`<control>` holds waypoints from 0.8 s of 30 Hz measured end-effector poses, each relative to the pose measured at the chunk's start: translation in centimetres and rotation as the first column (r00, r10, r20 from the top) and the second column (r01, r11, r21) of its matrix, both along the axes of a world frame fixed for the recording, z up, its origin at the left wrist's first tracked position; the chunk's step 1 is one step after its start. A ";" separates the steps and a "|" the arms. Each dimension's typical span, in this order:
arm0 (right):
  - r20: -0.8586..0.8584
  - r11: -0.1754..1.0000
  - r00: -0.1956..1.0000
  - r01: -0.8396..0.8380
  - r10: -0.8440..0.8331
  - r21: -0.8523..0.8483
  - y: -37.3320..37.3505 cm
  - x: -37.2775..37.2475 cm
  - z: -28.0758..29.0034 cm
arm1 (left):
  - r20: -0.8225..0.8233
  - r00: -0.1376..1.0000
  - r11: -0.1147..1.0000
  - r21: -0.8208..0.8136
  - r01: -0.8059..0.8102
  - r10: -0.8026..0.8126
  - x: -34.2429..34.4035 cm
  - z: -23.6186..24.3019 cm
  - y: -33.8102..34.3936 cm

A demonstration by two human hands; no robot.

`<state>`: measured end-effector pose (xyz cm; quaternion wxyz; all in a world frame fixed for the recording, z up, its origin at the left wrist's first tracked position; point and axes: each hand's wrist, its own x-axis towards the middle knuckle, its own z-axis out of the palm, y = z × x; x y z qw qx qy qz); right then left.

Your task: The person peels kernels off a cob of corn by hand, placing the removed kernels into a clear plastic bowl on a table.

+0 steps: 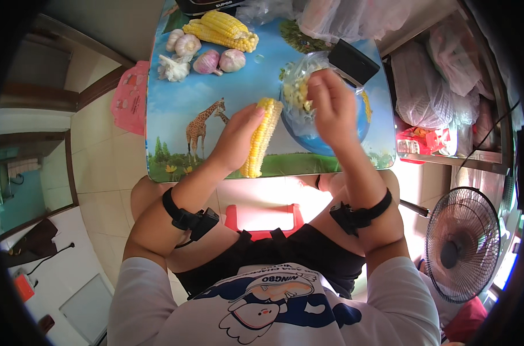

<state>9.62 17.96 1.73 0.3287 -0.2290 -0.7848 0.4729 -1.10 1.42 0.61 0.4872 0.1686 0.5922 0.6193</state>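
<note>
An ear of corn [261,142] stands tilted near the table's front edge, with my left hand [239,134] wrapped round its left side. Bare, paler cob shows along the ear's right side, while yellow kernels remain on the left. To the right, my right hand [333,108] is over a blue bowl [315,144] with its fingers curled together. Whatever lies between those fingers, if anything, cannot be made out. A clear plastic bag [301,122] lines the bowl, and pale yellow bits, apparently kernels [297,92], lie in it. My right hand hides part of the bowl.
Several garlic bulbs [207,61] and more peeled corn [221,30] lie at the table's far left. Behind the bowl is a black box-shaped object [354,62]. Plastic bags [348,20] fill the back right. A fan [462,245] stands right of me, below a bag-filled shelf [458,158].
</note>
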 end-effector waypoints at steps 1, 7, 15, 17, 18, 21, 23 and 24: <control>-0.052 0.997 0.997 0.065 -0.063 0.034 1.1 0.3 0.4 | 0.012 1.000 1.000 0.003 0.012 -0.012 0.0 0.0 0.0; 0.274 0.976 0.944 0.140 -0.182 0.166 5.0 2.1 -0.2 | 0.000 1.000 0.999 0.036 0.017 -0.017 -0.1 -0.6 0.1; 0.180 0.979 0.978 0.073 -0.108 0.189 -1.6 0.3 2.3 | -0.217 0.972 0.990 0.122 -0.067 0.093 0.6 -1.9 0.0; 0.253 0.989 0.962 -0.073 0.103 -0.126 -4.0 0.4 2.1 | -0.285 0.950 0.981 0.178 -0.079 0.129 1.2 -2.1 0.1; 0.229 0.972 0.958 -0.125 0.171 -0.200 -4.8 0.3 1.3 | -0.347 0.924 0.968 0.236 -0.081 0.162 1.6 -2.2 0.0; 0.237 0.970 0.950 -0.162 0.203 -0.180 -6.2 0.2 0.9 | -0.214 0.957 0.964 0.223 -0.148 0.197 1.4 -1.7 -0.1; 0.232 0.910 0.916 -0.239 0.327 -0.339 -6.3 0.2 0.7 | -0.015 0.958 0.945 0.170 -0.278 0.285 0.6 -1.8 -0.2; 0.228 0.908 0.916 -0.241 0.329 -0.343 -6.2 0.4 0.6 | -0.019 0.958 0.946 0.167 -0.279 0.286 0.2 -1.4 0.0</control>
